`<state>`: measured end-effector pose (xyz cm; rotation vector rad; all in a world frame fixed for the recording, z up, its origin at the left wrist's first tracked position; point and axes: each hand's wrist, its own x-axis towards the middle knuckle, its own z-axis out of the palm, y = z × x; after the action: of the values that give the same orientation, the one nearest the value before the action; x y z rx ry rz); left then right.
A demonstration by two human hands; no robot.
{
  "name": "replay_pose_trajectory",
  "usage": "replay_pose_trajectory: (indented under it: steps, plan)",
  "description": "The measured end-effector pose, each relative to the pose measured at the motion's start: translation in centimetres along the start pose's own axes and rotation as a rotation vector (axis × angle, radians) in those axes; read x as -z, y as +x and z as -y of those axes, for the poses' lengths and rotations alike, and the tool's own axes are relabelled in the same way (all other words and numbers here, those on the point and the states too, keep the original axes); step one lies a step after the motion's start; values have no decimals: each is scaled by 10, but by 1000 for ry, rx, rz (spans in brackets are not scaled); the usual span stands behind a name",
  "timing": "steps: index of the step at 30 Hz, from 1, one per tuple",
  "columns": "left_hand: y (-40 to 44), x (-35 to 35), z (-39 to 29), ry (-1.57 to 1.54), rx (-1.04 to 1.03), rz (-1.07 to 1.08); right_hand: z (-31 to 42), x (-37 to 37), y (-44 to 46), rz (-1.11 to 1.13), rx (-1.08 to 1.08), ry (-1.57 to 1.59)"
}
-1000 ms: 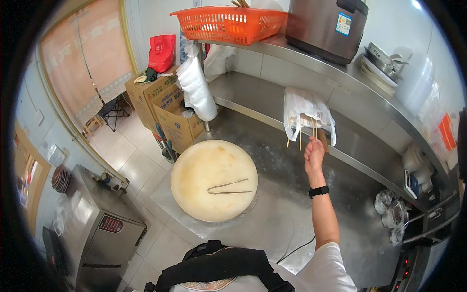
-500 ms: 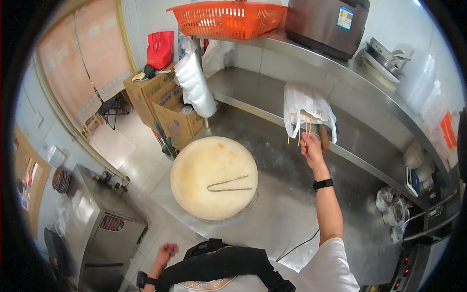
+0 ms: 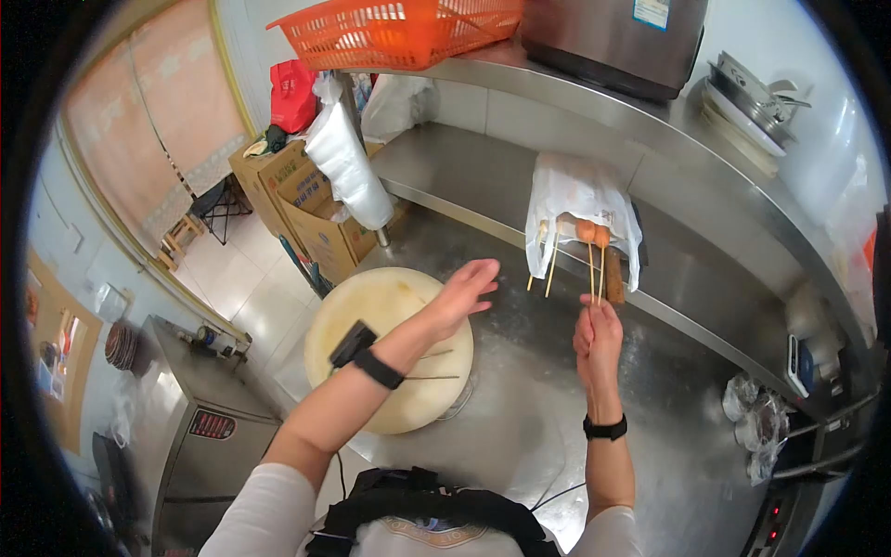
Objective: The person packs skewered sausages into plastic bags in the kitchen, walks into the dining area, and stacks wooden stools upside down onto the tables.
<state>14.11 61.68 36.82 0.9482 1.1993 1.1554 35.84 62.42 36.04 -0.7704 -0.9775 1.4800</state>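
Two skewers (image 3: pixel 602 243) pinched in right hand (image 3: pixel 599 332), at white bag (image 3: pixel 577 186), left hand (image 3: pixel 464 297) unclenched

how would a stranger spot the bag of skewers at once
Find the steel shelving along the back wall. Its lower shelf holds a white plastic bag, just beyond the right hand. Unlike the white plastic hanging beside the cardboard boxes, it has thin sticks poking from its open mouth.

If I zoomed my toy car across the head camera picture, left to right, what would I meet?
Peach curtain → red bag → hanging white plastic bundle → open left hand → right hand holding skewers → stacked metal kitchenware.
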Motion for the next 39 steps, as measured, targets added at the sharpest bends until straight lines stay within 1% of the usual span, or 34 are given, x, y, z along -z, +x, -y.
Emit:
replay_pose_trajectory:
  steps: [1, 3, 4, 6, 7, 9, 10, 11, 13, 15, 17, 18, 19, 21, 22, 23, 25, 26, 27, 29, 33, 36, 39]
  plan:
    - [20, -11, 7, 5, 6, -6, -1, 6, -5, 10, -23, -3]
    - [55, -27, 19, -213, 209, -56, 0, 17, -9, 21, -47, -1]
    - [63, -35, 18, -206, 213, -61, 1, 21, -10, 29, -42, 5]
    - [75, -46, 15, -255, 240, 123, 0, 29, -7, 33, -38, 22]
    - [78, -53, 12, -248, 245, 122, 0, 32, -5, 32, -26, 7]
    - [81, -63, 7, -332, 201, 189, -1, 35, -1, 26, -20, -2]
    - [81, -67, 4, -249, 160, 197, 0, 36, 0, 28, -22, 8]
    - [80, -69, 2, -248, 166, 194, 1, 36, 1, 29, -25, 18]
    - [77, -73, -4, 15, 44, 23, 0, 36, 5, 30, -20, 9]
    - [89, -66, 5, 14, 52, -12, 0, 34, 5, 33, -13, -1]
    - [91, -70, 9, 702, -534, -396, 2, 31, 5, 46, -49, 16]
    - [87, -69, 12, 790, -532, -377, 3, 30, 4, 48, -48, 16]
    - [82, -69, 6, 790, -532, -378, 3, 29, 1, 55, -56, 42]
    - [76, -69, 3, 1006, -640, -421, 3, 29, -7, 58, -66, 64]
    - [76, -68, 1, 1012, -754, -444, 4, 29, -11, 57, -71, 37]
    - [76, -65, -2, 1007, -751, -445, 4, 30, -14, 55, -76, 10]
    - [77, -59, -13, 653, -413, -241, 5, 34, -23, 67, -68, 13]
    - [87, -57, -10, 456, -792, -261, 6, 36, -28, 80, -55, 25]
    - [94, -52, -6, 455, -793, -264, 7, 39, -34, 83, -55, 24]
    - [77, -56, -35, 64, -606, -55, 12, 46, -51, 93, -121, 34]
    - [66, -53, -60, 12, -623, -21, 21, 56, -83, 84, -150, 52]
    - [56, -46, -64, 93, -581, -37, 28, 58, -114, 70, -204, 10]
    - [54, -36, -63, 91, -628, -28, 36, 58, -144, 49, -243, -3]
